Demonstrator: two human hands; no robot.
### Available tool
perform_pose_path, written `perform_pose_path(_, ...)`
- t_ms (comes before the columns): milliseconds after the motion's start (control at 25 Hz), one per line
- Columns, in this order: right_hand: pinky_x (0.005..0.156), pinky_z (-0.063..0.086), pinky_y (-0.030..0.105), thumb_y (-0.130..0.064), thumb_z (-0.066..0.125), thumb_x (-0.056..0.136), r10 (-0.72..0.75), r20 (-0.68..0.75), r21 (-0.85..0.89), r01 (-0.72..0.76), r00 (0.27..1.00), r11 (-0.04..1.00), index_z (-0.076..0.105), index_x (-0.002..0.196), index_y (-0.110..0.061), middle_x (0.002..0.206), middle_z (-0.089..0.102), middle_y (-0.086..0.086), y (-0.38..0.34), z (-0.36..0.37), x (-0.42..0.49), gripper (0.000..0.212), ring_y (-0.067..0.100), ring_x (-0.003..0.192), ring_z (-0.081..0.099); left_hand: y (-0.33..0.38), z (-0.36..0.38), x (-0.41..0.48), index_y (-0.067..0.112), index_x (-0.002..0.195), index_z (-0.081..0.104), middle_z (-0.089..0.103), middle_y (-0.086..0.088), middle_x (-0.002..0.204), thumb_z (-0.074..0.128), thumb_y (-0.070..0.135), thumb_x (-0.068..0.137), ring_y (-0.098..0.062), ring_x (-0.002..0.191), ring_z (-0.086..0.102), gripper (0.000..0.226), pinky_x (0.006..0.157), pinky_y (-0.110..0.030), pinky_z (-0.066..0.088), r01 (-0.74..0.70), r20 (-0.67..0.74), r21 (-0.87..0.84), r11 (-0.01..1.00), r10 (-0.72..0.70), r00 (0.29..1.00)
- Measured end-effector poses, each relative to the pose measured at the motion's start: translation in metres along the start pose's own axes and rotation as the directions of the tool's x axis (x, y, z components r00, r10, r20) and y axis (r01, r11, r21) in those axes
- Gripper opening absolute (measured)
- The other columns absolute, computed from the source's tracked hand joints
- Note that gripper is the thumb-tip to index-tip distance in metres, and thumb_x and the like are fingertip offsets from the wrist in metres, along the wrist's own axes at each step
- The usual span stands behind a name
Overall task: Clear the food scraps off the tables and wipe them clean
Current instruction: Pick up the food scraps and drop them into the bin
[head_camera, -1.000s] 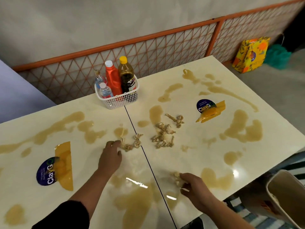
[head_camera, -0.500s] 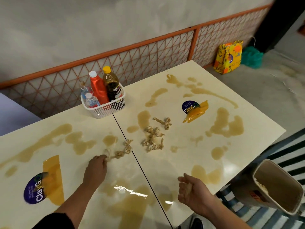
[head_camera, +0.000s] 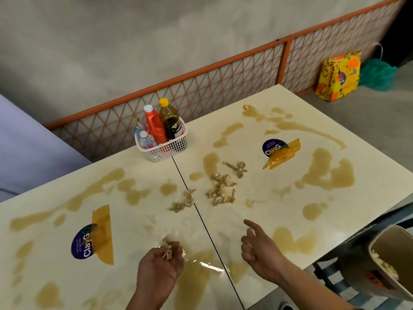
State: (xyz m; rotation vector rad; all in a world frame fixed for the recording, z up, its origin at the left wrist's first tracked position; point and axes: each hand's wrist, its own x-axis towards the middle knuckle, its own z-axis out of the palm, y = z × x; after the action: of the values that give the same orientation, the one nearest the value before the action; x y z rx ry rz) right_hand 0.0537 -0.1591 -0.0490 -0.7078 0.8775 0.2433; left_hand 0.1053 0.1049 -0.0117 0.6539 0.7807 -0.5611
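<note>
Two cream tables, the left table (head_camera: 55,186) and the right table (head_camera: 312,121), stand edge to edge, both smeared with brown sauce puddles (head_camera: 326,173). Pale food scraps lie in a small clump (head_camera: 183,201) left of the seam and a bigger clump (head_camera: 223,189) right of it. My left hand (head_camera: 159,265) is raised over the near left table, palm up, with its fingers closed on a few scraps (head_camera: 168,248). Over the near right table my right hand (head_camera: 259,249) hangs loosely curled, index finger out, holding nothing. A beige bin (head_camera: 393,260) with scraps inside sits off the right table's near corner.
A white basket (head_camera: 164,146) with sauce bottles and small water bottles stands at the seam by the orange mesh railing (head_camera: 223,79). Round ClayGo stickers (head_camera: 83,241) sit on both tables. A yellow bag (head_camera: 339,74) and a green bundle lie on the floor far right.
My left hand has drawn back from the small clump and turned palm up with scraps in it. My right hand, which held scraps a moment ago, is now empty and partly uncurled.
</note>
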Motion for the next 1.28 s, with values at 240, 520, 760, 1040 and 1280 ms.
perform_pose_path(240,0.040,0.012,0.020,-0.035,0.045,0.105,0.080,-0.036,-0.005,-0.081,0.996,0.997,0.052,0.104,-0.008,0.061,0.017,-0.002,-0.028,-0.028,-0.017,0.028,0.012,0.047,0.011,-0.042,0.052,-0.019,0.010,0.086,0.060,0.059,-0.008,0.076,0.055,0.020,0.087,-0.021,0.065,0.057,0.012,0.056,-0.029,0.050,0.030,0.026,0.105,0.994,-0.033,0.999)
perform_pose_path(520,0.045,0.013,0.025,-0.026,0.048,0.093,-0.018,-0.281,0.222,0.083,0.960,0.971,0.043,0.078,-0.017,0.054,0.020,-0.003,-0.071,-0.146,-0.033,0.018,0.016,0.043,0.013,-0.110,0.088,-0.011,0.014,0.075,0.049,0.039,0.000,0.061,0.061,0.025,0.080,-0.014,0.049,0.041,0.017,0.047,-0.024,0.038,0.047,-0.034,0.378,0.925,-0.037,0.999)
perform_pose_path(760,0.071,0.049,0.037,0.007,0.027,0.097,-0.141,-0.553,0.243,0.321,0.821,0.915,0.049,0.117,-0.009,0.073,0.037,0.007,-0.105,-0.273,-0.036,0.035,0.019,0.061,0.037,-0.163,0.108,-0.005,0.006,0.067,0.048,0.072,-0.018,0.079,0.049,0.008,0.068,-0.031,0.088,0.065,0.002,0.080,-0.041,0.051,-0.060,-0.042,0.437,0.897,0.087,0.995)
perform_pose_path(1040,0.103,0.048,0.056,-0.051,0.065,0.090,-0.153,-0.571,0.129,0.272,0.807,0.954,0.046,0.143,-0.026,0.137,0.056,0.005,-0.127,-0.430,0.025,0.061,0.033,0.122,0.057,-0.208,0.140,-0.025,0.019,0.038,0.032,0.032,-0.003,0.050,0.046,0.008,0.069,-0.017,0.036,0.036,0.036,0.034,-0.021,0.029,-0.012,-0.016,0.469,0.883,0.022,1.000)
perform_pose_path(1280,0.100,0.050,0.054,-0.028,0.050,0.102,-0.104,-0.616,-0.027,0.111,0.781,0.993,0.047,0.136,-0.013,0.128,0.056,0.019,-0.137,-0.354,-0.051,0.037,0.037,0.115,0.056,-0.257,0.159,-0.033,0.008,0.066,0.046,0.048,-0.011,0.053,0.047,0.010,0.093,-0.022,0.042,0.050,0.028,0.048,-0.029,0.041,-0.020,0.052,0.652,0.758,-0.018,0.998)
